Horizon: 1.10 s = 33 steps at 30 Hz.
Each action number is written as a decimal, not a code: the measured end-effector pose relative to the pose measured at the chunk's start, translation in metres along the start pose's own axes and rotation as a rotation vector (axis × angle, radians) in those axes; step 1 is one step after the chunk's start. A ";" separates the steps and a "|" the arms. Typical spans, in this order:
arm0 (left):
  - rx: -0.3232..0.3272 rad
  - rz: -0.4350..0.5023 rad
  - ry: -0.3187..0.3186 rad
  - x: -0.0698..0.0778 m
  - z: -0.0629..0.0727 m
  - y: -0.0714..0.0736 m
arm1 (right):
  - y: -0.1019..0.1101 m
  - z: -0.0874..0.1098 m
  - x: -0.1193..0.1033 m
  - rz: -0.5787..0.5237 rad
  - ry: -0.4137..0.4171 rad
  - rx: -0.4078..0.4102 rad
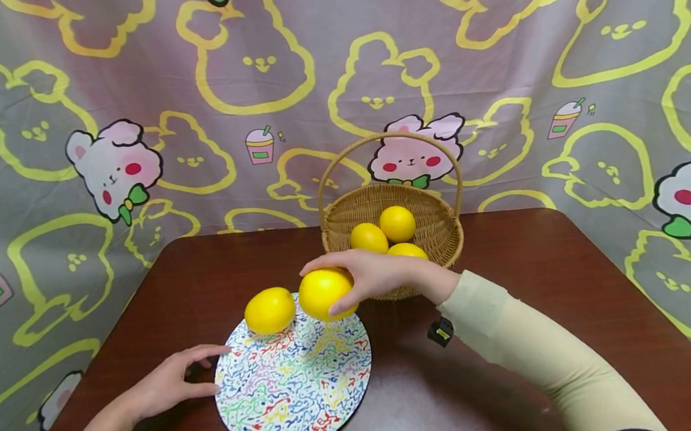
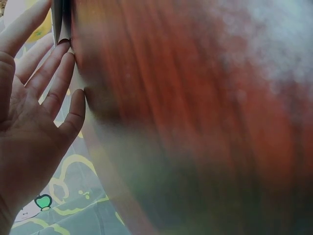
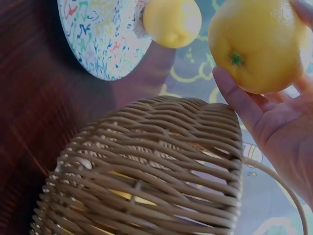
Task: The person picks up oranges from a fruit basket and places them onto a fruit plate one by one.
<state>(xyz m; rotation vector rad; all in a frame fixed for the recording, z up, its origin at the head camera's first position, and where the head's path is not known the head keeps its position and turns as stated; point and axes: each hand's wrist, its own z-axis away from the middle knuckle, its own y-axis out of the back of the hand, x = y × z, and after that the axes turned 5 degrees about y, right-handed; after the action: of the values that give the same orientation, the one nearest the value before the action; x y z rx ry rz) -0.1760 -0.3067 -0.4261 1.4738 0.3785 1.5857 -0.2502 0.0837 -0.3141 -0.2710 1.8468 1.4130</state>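
My right hand (image 1: 376, 271) grips a yellow citrus fruit (image 1: 323, 292) over the far right part of a round board (image 1: 287, 387) covered in multicoloured squiggles. In the right wrist view the gripped fruit (image 3: 259, 44) shows a green star-shaped stem mark, with a thumb and fingers round it. Another yellow citrus fruit (image 1: 270, 311) rests at the board's far left edge. My left hand (image 1: 164, 382) lies at the board's left rim, its fingers extended and fingertips right at the edge. In the left wrist view, this hand's (image 2: 39, 107) fingers look fairly straight.
Just beyond my right hand, a wicker basket (image 1: 440, 227) with a tall arched handle holds three visible yellow fruits, one partly behind my wrist. Everything stands on a dark red-brown table (image 1: 491, 368). A patterned cloth (image 1: 281, 62) hangs behind the table's far edge.
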 end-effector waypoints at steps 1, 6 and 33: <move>0.000 0.000 0.001 0.001 0.000 0.000 | -0.001 -0.001 0.001 -0.003 0.003 -0.003; 0.000 0.002 0.013 0.003 0.002 0.000 | -0.008 -0.004 0.005 -0.004 0.032 -0.014; 0.005 -0.006 0.022 0.000 -0.001 0.000 | -0.050 -0.018 0.021 0.094 -0.009 -0.100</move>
<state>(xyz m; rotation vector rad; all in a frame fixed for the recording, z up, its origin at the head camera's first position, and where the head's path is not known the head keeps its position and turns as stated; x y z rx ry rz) -0.1764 -0.3061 -0.4265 1.4588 0.3992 1.5987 -0.2430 0.0553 -0.3632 -0.2296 1.8047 1.5709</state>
